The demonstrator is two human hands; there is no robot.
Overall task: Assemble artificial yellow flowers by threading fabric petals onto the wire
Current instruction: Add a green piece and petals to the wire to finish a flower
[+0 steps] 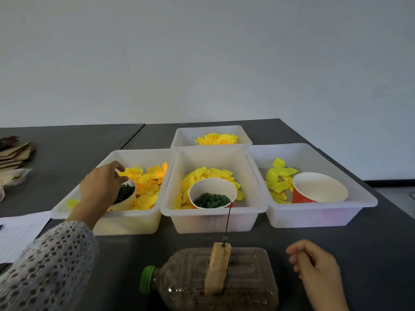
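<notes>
A thin dark wire (pixel 227 223) stands upright from a wooden block (pixel 217 268) fixed on a brown plastic bottle (pixel 224 286) that lies on its side in front of me. My left hand (pixel 101 185) reaches into the left white bin (pixel 125 223), with its fingers bent over a paper cup of small green pieces (pixel 126 194). Yellow fabric petals (pixel 146 182) fill that bin. My right hand (pixel 314 268) rests on the table right of the bottle, loosely curled and holding nothing.
The middle bin (pixel 213 221) holds petals and a cup of green pieces (pixel 212 198). The right bin (pixel 314 218) holds petals and an empty red cup (pixel 318 189). A far bin (pixel 211 135) holds finished yellow flowers. Papers (pixel 20 232) and cardboard (pixel 13 153) lie at the left.
</notes>
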